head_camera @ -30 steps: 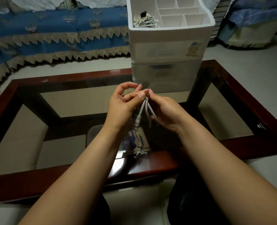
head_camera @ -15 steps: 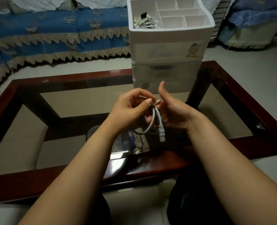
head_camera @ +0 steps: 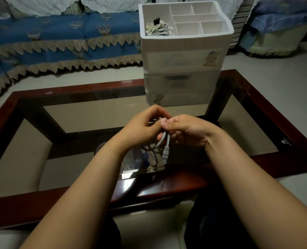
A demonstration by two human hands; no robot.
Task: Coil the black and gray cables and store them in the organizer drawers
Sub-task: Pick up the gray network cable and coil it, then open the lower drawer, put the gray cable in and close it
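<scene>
Coiling of the gray cable, partway done

Gray cable (head_camera: pixel 164 141) was held above the near middle of the glass-topped table (head_camera: pixel 167 184), gathered into a loose loop with one plug end hanging down. Left hand (head_camera: pixel 142 128) had its fingers (head_camera: pixel 156 112) curled round the upper part of the loop; right hand (head_camera: pixel 188 132) pinched the same bundle from the other side, thumb against the strands and the remaining fingers folded under. Both hands touched each other at the cable, and neither was spread open. White organizer (head_camera: pixel 185 56) stood at the far edge of the table, its drawers seemingly closed. Top tray of the organizer already carried a pale coiled cable (head_camera: pixel 158 28) with a dark plug in its left compartment; the other compartments appeared bare. No black cable could be made out on the table. Judged from this, one coil had been stowed, the gray one remained unfinished and unstored, and drawer storage was not yet begun.
</scene>
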